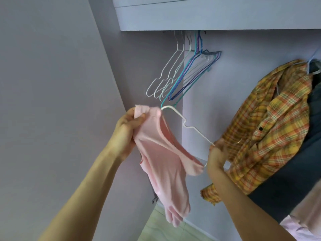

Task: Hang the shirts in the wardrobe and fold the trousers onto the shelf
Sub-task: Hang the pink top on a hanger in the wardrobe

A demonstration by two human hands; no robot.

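The left hand (129, 122) pinches the pink shirt (163, 164) at its top, while the right hand (217, 153) grips the white hanger (191, 126).

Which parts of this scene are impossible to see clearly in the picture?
- Head view: the rail holding the empty hangers is hidden behind the wardrobe's top panel.
- The white hanger: its far end is covered by the pink shirt, its hook by the right hand.
- The dark garment behind the plaid shirt is cut off by the right edge.
- The left hand hides part of the pink collar.
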